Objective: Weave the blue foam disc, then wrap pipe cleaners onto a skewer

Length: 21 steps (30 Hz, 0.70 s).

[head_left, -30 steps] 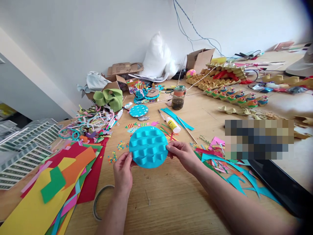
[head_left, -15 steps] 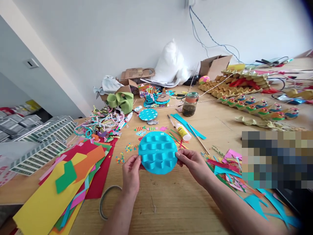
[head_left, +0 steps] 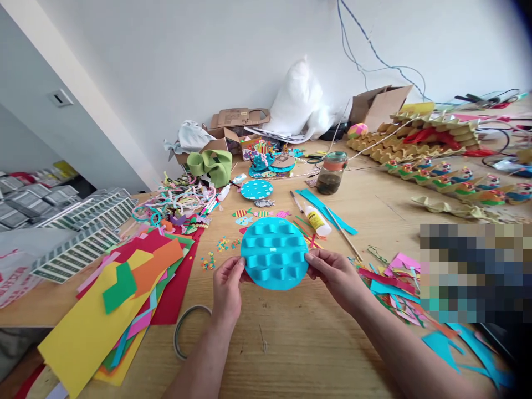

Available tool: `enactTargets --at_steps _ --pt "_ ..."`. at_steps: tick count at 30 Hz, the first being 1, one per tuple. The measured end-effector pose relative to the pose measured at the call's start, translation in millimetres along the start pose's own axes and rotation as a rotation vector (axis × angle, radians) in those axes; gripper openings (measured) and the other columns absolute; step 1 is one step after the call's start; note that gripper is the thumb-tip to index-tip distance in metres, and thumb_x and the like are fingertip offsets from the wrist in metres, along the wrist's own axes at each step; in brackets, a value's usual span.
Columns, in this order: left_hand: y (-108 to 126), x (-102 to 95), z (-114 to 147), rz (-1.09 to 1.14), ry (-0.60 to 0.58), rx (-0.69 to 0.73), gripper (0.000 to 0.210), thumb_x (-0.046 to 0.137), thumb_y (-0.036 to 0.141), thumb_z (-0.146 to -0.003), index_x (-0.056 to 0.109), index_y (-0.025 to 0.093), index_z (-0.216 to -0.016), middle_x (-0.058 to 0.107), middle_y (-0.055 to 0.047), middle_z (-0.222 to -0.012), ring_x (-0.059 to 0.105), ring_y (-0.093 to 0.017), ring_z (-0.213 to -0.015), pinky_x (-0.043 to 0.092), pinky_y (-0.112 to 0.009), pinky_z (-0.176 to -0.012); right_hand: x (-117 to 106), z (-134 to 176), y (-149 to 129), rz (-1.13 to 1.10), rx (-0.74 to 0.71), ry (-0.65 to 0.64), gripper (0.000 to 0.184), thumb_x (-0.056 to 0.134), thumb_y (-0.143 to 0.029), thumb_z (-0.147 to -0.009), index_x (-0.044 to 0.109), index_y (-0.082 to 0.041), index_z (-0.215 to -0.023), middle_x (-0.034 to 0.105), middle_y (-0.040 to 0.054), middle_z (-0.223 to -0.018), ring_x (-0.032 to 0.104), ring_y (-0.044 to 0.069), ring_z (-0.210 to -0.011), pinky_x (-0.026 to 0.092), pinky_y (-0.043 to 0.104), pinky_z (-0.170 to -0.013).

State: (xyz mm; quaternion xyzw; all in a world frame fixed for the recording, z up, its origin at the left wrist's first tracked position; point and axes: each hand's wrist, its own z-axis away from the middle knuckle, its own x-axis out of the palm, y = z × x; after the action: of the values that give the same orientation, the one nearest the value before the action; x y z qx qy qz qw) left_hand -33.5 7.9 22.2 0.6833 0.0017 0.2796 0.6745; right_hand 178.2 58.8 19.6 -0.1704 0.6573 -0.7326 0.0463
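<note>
Between my two hands is a round blue paper disc [head_left: 274, 281] with rows of raised, wavy strips across its face. My left hand [head_left: 229, 280] pinches its left edge, thumb on top. At the right edge my right hand [head_left: 334, 271] grips it between thumb and fingers. The disc is held above the wooden table, its face tilted toward me. Just beyond it lie small paper fish [head_left: 263, 214], and a glue bottle [head_left: 317, 220] rests on its side to the right. Farther back is a blue disc with white spots [head_left: 256, 189].
Coloured paper sheets [head_left: 83, 327] are heaped at left, beside a roll of tape [head_left: 178, 334]. Paper scraps [head_left: 399, 302] lie at right, near a wooden stick [head_left: 344, 233]. A jar of dark liquid [head_left: 331, 174] and egg cartons [head_left: 386, 148] stand farther back.
The view has shifted slightly, so the disc and both hands appear a little farther right. The disc's tilt has altered slightly; both hands keep hold of it.
</note>
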Motion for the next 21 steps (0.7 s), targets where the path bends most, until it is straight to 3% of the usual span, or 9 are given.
enactTargets --at_steps 7,13,21 --pt "4.7 2.7 1.9 0.066 -0.018 -0.021 0.020 0.068 0.034 -0.065 0.066 0.014 -0.065 0.066 -0.003 -0.064 0.059 -0.015 -0.056 0.047 -0.025 -0.049 0.1 -0.9 0.1 -0.045 0.040 0.022 0.034 0.070 -0.049 -0.069 0.062 -0.016 -0.065 0.056 0.0017 -0.056 0.045 0.011 -0.053 0.035 0.027 -0.051" --pt "2.8 1.6 -0.2 -0.007 -0.008 -0.016 0.020 0.070 0.036 -0.062 0.066 0.016 -0.064 0.063 -0.001 -0.057 0.056 -0.014 -0.049 0.046 -0.025 -0.047 0.1 -0.9 -0.5 -0.028 0.018 0.013 0.033 0.070 -0.049 -0.069 0.063 -0.017 -0.066 0.056 0.0020 -0.057 0.047 0.012 -0.054 0.037 0.027 -0.051" --pt "3.6 0.2 -2.4 0.022 0.025 -0.024 0.019 0.073 0.032 -0.059 0.066 0.015 -0.064 0.063 0.000 -0.056 0.056 -0.012 -0.049 0.047 -0.024 -0.049 1.8 2.2 -3.8 -0.068 -0.020 -0.016 0.032 0.064 -0.047 -0.076 0.062 -0.017 -0.067 0.058 0.0019 -0.059 0.048 0.012 -0.055 0.037 0.026 -0.053"
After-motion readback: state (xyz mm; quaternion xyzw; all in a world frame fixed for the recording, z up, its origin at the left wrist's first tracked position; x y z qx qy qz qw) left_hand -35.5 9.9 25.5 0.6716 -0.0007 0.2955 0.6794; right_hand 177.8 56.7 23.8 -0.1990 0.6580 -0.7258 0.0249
